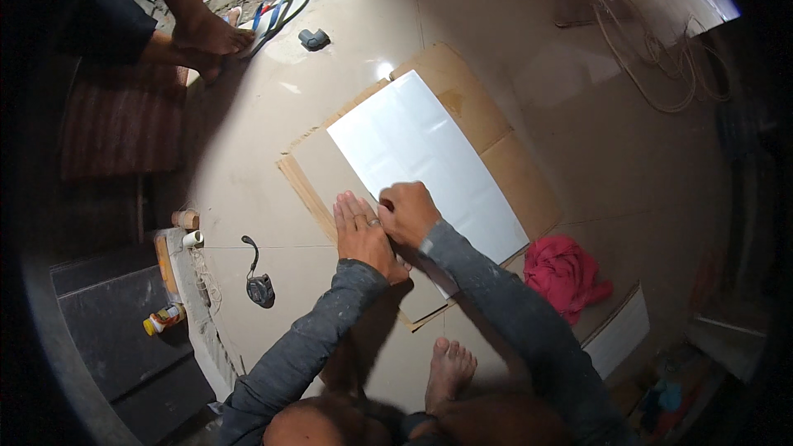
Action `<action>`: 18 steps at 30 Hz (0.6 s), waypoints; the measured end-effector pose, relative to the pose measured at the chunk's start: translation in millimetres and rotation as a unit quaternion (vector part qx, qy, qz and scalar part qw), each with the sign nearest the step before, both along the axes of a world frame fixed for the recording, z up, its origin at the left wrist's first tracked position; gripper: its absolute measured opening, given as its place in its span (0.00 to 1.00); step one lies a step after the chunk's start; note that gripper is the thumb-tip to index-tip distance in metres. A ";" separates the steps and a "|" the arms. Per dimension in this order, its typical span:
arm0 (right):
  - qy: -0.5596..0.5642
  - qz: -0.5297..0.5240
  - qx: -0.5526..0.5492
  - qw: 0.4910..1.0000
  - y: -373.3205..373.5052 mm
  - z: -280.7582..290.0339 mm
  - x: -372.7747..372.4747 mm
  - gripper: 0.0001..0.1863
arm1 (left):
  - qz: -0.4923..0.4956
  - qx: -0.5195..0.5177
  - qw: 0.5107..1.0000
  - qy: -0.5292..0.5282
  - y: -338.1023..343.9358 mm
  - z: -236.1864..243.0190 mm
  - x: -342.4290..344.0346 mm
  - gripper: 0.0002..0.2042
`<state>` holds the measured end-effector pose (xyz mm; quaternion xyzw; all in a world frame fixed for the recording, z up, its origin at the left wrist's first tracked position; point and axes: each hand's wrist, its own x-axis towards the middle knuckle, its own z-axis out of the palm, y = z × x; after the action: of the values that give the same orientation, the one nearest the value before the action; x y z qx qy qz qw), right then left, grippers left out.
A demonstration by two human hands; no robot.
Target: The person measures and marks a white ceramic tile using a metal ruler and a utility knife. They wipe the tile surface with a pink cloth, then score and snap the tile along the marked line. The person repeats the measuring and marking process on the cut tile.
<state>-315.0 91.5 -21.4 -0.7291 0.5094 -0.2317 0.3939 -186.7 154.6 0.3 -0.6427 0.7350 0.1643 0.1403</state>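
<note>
My left hand (364, 235) lies with fingers stretched out along the seam between a beige strip (325, 168) and a glossy white sheet (434, 157). Just right of it, my right hand (405, 213) is closed at the white sheet's left edge; whatever is inside the fist is hidden. Both pieces rest on layered brown cardboard (529, 190). A black-and-grey tape measure (259, 289) with a strap lies on the floor to the left.
Another person's feet (202, 33), sandals (273, 16) and a grey fitting (313, 40) are upper left. A cord (628, 66) lies upper right, a red cloth (562, 272) beside the cardboard, a white panel (619, 334) lower right, and a yellow-capped bottle (165, 320) at left.
</note>
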 end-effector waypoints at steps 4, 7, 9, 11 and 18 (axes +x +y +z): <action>-0.007 -0.001 0.025 1.000 11.8 2.6 -5.1 0.10 | -0.002 0.003 1.000 -0.009 -0.1 5.1 -2.1 0.63; 0.011 -0.005 -0.044 0.999 -14.8 -2.8 12.3 0.09 | 0.009 0.024 0.999 0.032 0.1 12.7 -1.9 0.60; -0.010 -0.001 -0.033 0.999 -30.3 -3.8 22.2 0.09 | 0.006 0.046 0.999 0.025 -1.9 16.5 -2.4 0.61; -0.013 -0.003 -0.039 0.999 -34.3 -1.7 23.9 0.09 | -0.005 0.064 0.998 -0.010 -5.4 17.8 -3.6 0.62; -0.018 -0.013 -0.033 0.999 -31.1 -1.6 22.4 0.10 | -0.003 0.040 0.999 -0.003 -3.2 17.1 -4.4 0.57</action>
<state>-292.6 60.4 -23.0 -0.7308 0.5039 -0.2661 0.3758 -191.1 151.4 17.4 -0.6346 0.7296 0.1911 0.1688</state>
